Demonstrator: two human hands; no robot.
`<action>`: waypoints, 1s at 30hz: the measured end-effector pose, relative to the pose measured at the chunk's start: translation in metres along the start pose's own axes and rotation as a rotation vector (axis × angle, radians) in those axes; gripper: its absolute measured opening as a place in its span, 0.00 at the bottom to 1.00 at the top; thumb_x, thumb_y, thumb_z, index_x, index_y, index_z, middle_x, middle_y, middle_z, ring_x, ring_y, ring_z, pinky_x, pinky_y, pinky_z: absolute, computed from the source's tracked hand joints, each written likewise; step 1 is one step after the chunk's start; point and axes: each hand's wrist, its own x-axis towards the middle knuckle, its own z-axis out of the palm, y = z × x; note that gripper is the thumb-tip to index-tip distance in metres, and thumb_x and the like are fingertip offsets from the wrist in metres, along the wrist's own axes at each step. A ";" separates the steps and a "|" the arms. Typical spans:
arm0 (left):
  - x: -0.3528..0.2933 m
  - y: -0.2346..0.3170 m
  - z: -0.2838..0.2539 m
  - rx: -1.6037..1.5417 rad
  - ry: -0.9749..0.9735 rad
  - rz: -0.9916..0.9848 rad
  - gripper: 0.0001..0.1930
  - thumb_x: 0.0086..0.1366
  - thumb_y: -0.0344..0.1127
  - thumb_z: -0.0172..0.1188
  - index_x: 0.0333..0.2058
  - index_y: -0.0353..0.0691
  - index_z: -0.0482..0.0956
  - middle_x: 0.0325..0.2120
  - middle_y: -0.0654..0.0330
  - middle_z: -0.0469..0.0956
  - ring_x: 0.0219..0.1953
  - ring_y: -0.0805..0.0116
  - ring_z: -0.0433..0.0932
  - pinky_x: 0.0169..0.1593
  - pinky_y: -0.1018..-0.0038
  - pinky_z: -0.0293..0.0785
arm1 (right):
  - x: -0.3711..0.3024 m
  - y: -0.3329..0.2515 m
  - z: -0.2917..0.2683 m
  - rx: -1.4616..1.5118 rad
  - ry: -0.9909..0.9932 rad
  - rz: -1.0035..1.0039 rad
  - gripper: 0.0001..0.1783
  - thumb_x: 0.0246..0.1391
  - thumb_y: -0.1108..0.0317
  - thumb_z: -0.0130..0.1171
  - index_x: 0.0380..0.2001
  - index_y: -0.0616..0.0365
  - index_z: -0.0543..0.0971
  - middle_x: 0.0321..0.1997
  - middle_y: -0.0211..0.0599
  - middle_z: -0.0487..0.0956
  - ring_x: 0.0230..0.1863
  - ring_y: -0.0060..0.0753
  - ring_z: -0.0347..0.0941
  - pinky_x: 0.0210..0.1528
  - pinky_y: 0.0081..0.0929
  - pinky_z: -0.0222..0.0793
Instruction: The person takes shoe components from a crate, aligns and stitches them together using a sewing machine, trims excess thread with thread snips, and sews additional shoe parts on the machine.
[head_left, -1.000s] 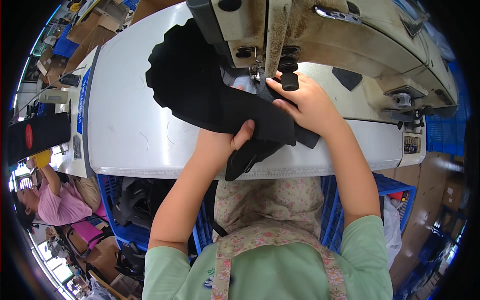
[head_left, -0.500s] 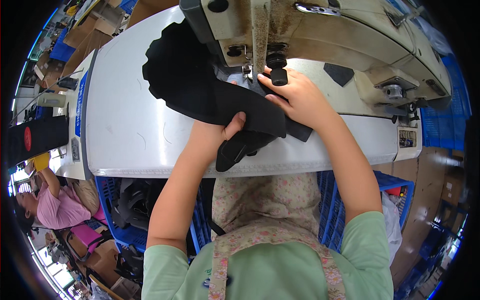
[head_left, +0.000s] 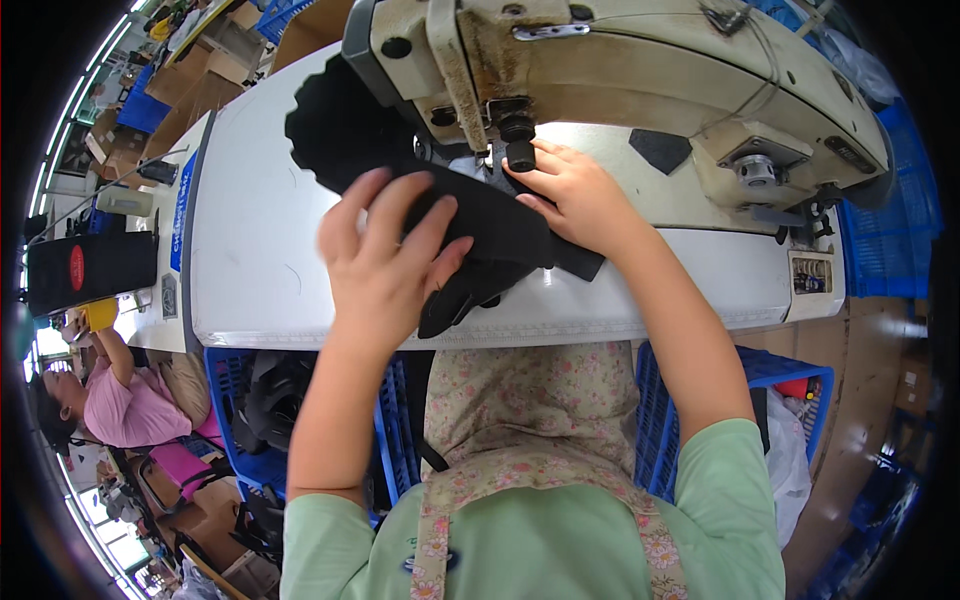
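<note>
A black fabric piece (head_left: 480, 215) with a scalloped rounded end lies on the sewing machine's white bed, partly under the head of the sewing machine (head_left: 620, 70). My left hand (head_left: 385, 255) is over its left part, fingers spread and slightly blurred, the tips at the fabric's surface. Close to the needle area, my right hand (head_left: 575, 195) holds the fabric's right side, thumb and fingers on the dark layers. A narrow black end sticks out below that hand. Folded black parts hang toward the table's front edge. The machine's head hides the exact stitching spot.
A small dark fabric scrap (head_left: 660, 151) lies on the machine bed at right. Blue crates (head_left: 225, 420) stand below the table on both sides, the left one holding black pieces. Further left, a person in a pink shirt (head_left: 135, 405) sits at another machine.
My left hand has come out from under the fabric's near edge and moved up and left over its top, fingers spreading. My right hand remains near the needle.
</note>
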 end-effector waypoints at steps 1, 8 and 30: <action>0.015 -0.006 -0.006 -0.167 -0.155 0.081 0.17 0.53 0.41 0.69 0.39 0.40 0.81 0.46 0.59 0.78 0.52 0.52 0.73 0.55 0.62 0.68 | -0.001 0.002 0.002 0.011 0.004 -0.001 0.21 0.56 0.58 0.60 0.51 0.53 0.78 0.60 0.40 0.74 0.64 0.45 0.67 0.65 0.40 0.62; 0.055 0.000 -0.018 -0.264 -0.710 0.006 0.34 0.48 0.59 0.68 0.44 0.35 0.75 0.48 0.48 0.77 0.50 0.52 0.74 0.51 0.63 0.72 | -0.002 0.003 0.004 -0.006 0.044 -0.041 0.21 0.55 0.57 0.61 0.50 0.54 0.79 0.60 0.40 0.75 0.63 0.44 0.67 0.64 0.40 0.62; 0.029 0.042 0.013 -0.183 -0.818 -0.099 0.39 0.41 0.42 0.69 0.52 0.26 0.70 0.55 0.40 0.71 0.61 0.47 0.68 0.67 0.59 0.58 | 0.004 -0.001 0.001 -0.013 0.004 -0.040 0.22 0.52 0.58 0.63 0.49 0.55 0.79 0.59 0.44 0.74 0.63 0.46 0.67 0.63 0.40 0.63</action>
